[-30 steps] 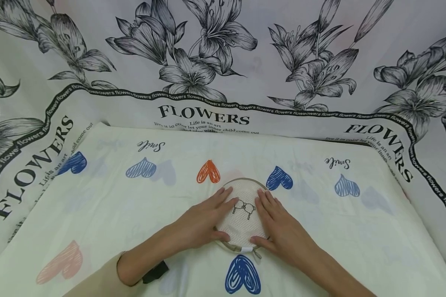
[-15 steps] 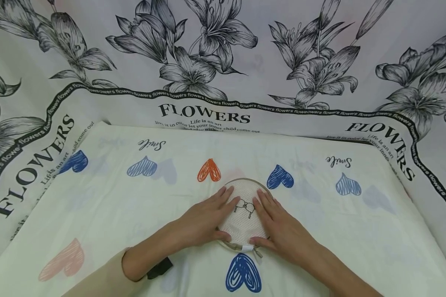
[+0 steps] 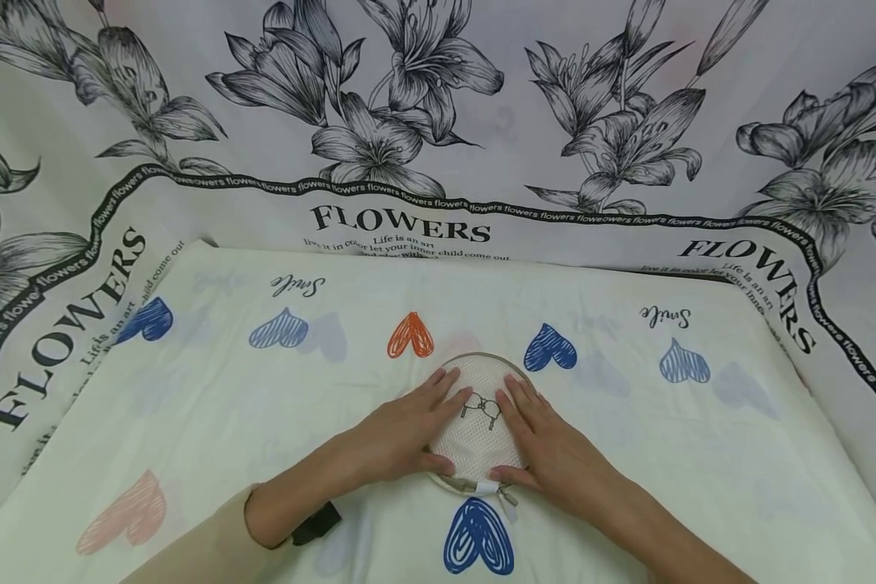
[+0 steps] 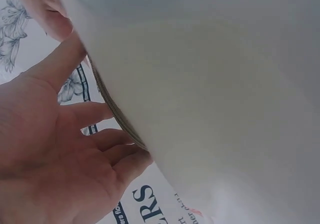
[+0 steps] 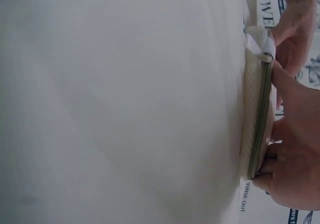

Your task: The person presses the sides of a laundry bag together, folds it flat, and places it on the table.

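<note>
A round, cream mesh laundry bag point(image 3: 474, 450) lies flat on the bed-like white cloth, with a small bra outline printed on top. Its zipper point(image 5: 261, 119) runs round the edge, and a zipper pull point(image 3: 508, 496) and white tab sit at the near side. My left hand point(image 3: 412, 430) rests on the bag's left part, fingers fairly straight, thumb at the near edge. Opposite it, my right hand point(image 3: 543, 434) rests on the right part in the same way. In the left wrist view the fingers point(image 4: 127, 166) touch the zippered rim, and most of the bag is hidden.
A white cloth with printed hearts point(image 3: 410, 334) covers the flat surface. Behind it hangs a white curtain point(image 3: 511, 146) with black flowers and lettering. A beige sleeve point(image 3: 204, 535) covers the left forearm, and a dark object point(image 3: 317, 523) shows beneath that wrist.
</note>
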Motion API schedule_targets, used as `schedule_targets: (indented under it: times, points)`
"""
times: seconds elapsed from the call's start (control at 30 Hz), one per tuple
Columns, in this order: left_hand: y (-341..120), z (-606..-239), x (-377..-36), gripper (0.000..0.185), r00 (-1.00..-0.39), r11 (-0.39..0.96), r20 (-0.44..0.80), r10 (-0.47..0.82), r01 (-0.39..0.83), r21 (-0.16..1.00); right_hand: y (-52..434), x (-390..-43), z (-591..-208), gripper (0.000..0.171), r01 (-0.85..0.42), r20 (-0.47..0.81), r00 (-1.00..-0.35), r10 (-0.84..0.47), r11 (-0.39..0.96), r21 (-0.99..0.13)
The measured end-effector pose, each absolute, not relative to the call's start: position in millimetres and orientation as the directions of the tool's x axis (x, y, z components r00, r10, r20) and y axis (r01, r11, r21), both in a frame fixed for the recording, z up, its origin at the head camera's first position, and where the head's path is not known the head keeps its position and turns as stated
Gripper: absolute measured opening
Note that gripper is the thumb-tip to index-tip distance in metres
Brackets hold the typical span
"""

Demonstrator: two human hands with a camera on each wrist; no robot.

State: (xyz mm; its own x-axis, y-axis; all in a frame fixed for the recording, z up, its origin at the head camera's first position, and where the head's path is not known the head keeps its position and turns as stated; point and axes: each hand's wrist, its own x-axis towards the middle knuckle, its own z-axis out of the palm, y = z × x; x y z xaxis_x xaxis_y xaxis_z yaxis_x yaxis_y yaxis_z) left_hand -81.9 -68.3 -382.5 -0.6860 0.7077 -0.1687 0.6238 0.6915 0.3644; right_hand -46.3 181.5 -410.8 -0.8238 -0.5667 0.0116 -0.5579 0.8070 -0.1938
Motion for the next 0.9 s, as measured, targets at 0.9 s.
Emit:
schedule_targets:
  times: [0.9]
  points:
    - [-71.1, -382.3, -84.4, 0.094, -0.662, 0.669, -0.163, 0.731, 0.651, 0.359, 181.9, -45.4, -403.7, 0.098, -0.548, 0.016, -0.833, -0.554, 0.819, -0.172]
